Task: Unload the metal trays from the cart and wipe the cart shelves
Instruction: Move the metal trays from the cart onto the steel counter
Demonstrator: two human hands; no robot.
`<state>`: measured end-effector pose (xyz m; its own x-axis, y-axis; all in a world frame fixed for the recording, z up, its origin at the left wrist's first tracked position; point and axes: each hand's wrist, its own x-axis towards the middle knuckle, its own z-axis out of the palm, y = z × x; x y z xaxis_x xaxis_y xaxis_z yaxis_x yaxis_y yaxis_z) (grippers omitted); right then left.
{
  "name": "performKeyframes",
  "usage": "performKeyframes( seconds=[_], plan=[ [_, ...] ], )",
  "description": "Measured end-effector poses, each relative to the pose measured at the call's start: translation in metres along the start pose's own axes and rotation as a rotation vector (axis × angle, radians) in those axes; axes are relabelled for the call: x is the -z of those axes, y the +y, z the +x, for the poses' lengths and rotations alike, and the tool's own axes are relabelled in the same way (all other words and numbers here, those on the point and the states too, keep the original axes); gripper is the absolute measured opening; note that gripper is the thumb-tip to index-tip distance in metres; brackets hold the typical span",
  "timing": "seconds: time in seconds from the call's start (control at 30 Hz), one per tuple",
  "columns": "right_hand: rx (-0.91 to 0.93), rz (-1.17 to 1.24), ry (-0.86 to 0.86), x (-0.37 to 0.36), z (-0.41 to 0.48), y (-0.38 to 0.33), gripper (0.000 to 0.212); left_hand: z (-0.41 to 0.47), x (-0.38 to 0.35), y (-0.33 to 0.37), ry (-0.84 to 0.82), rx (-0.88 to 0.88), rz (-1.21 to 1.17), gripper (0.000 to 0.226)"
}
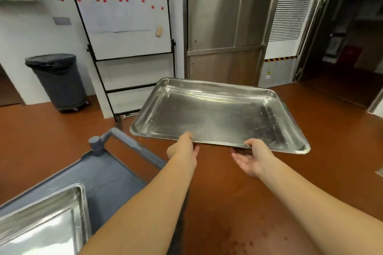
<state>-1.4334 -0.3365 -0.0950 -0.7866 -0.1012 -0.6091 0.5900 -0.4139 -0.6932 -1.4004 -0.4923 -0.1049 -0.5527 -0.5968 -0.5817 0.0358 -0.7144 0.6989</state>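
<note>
A large empty metal tray (pixel 217 112) hangs in the air over the brown floor, tilted slightly down to the right. My left hand (pixel 183 149) grips its near rim with the thumb on top. My right hand (pixel 252 156) holds the same rim further right, thumb on top and fingers under the tray. The grey cart (pixel 107 176) stands at the lower left, to the left of my arms. A second metal tray (pixel 45 219) lies on the cart's top shelf at the bottom left corner.
A whiteboard on a black stand (pixel 124 27) leans ahead on the left. A dark bin (pixel 59 80) stands beside it. A stainless steel cabinet (pixel 226 25) rises behind the held tray. A dark doorway (pixel 352 43) opens at the right. Brown floor (pixel 248 203) spreads below.
</note>
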Motion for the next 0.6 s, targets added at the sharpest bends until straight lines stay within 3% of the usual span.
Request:
performKeyframes(
  seconds=[0.37,0.6],
  plan=[
    [0.005,-0.010,0.045,-0.050,0.145,-0.068,0.001,0.115,-0.116,0.002,0.050,0.014,0.014,0.020],
    [0.003,-0.078,-0.008,-0.084,0.285,-0.144,0.021,0.202,-0.225,-0.015,0.187,0.006,-0.018,0.021]
  ],
)
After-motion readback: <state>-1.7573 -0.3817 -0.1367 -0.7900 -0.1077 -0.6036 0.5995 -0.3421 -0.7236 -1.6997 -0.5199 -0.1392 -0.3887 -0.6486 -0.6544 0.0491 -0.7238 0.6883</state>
